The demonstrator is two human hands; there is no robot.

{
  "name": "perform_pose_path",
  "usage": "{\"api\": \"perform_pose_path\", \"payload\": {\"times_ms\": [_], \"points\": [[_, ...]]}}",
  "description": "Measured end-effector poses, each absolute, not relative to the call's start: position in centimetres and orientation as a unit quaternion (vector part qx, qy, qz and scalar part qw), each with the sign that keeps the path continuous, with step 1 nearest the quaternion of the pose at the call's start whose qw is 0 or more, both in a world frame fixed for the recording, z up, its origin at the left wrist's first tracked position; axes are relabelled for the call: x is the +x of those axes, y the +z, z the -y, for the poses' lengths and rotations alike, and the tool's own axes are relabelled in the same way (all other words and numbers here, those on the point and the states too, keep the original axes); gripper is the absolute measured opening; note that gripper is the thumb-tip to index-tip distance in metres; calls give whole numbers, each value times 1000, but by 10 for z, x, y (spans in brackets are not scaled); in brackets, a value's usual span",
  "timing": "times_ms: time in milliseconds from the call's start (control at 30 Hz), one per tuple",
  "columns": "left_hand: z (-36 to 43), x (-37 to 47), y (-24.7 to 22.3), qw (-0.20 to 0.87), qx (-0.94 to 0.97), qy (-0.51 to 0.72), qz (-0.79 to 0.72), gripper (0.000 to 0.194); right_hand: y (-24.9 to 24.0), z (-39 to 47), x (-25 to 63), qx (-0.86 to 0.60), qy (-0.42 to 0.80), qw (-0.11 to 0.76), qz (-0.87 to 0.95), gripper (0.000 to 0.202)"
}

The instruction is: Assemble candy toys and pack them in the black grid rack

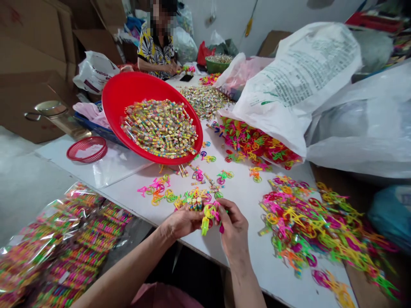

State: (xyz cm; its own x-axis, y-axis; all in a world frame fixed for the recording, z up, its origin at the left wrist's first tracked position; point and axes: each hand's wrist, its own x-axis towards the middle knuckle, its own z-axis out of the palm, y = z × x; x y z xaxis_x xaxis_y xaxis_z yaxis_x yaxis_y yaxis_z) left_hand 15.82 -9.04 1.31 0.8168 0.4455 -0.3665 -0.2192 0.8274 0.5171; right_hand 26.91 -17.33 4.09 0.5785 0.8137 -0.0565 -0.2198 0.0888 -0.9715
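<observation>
Several short candy rolls in printed wrappers (194, 203) are gripped by my left hand (182, 221), their pale ends up. Between both hands is a yellow plastic bicycle toy (208, 214) with pink ones beside it. My right hand (233, 224) pinches these toys with thumb and fingers; exactly which finger holds which toy is hidden. Just beyond my hands, loose bicycle toys (157, 188) and a few candy rolls (210, 179) lie on the white table (237, 188). A big heap of coloured bicycle toys with candy rolls (308, 218) spreads to the right.
A tilted red basin (112, 102) holds many candy rolls. A white sack (295, 77) spills bicycle toys. Left are a small red basket (86, 149), a clear jug (58, 115) and packed bags of toys (80, 248). A person (157, 51) works at the far end.
</observation>
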Motion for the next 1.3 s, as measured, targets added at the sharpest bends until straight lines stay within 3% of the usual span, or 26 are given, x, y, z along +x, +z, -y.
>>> {"api": "perform_pose_path", "payload": {"times_ms": [233, 1000, 1133, 1300], "points": [[91, 156, 14, 912, 268, 240, -198, 22, 41, 173, 277, -617, 401, 633, 242, 22], [94, 160, 3, 932, 227, 156, -235, 28, 35, 170, 275, -599, 354, 686, 212, 23], [87, 158, 5, 922, 251, 169, -240, 22, 42, 175, 291, -573, 426, 662, 228, 29], [79, 152, 11, 906, 320, 147, -236, 19, 48, 179, 314, -525, 580, 543, 305, 37]]}}
